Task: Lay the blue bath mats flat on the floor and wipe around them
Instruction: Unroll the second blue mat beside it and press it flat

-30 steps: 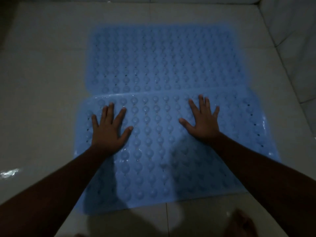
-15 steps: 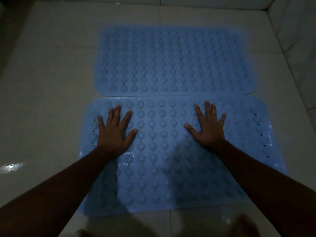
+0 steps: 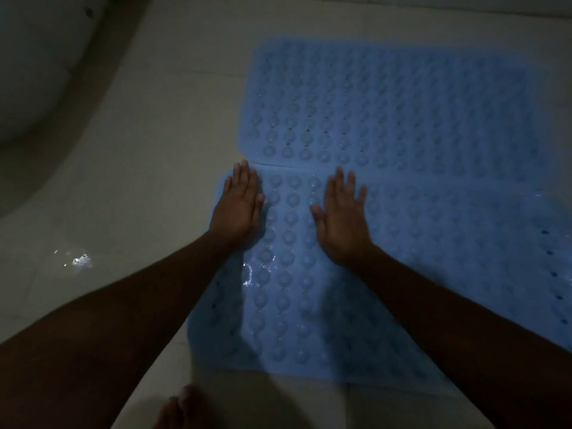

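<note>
A dimly lit home bathroom, seen from above. Pale glossy floor tiles (image 3: 148, 187) shine with a wet patch (image 3: 77, 261). A curved white fixture (image 3: 40, 72), perhaps a tub or basin, fills the top left. Two blue studded bath mats (image 3: 387, 113) lie on the floor.

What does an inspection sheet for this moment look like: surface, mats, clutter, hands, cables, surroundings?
Surface: pale tiled floor, wet glint at left.
Job's things: near mat and far mat lie flat, edges meeting; no cloth seen.
Clutter: nothing seen.
Hands: left hand flat on the near mat's left corner; right hand flat beside it, fingers spread; both empty.
Cables: nothing seen.
Surroundings: curved pale fixture upper left; bare foot at bottom edge; dim light.
</note>
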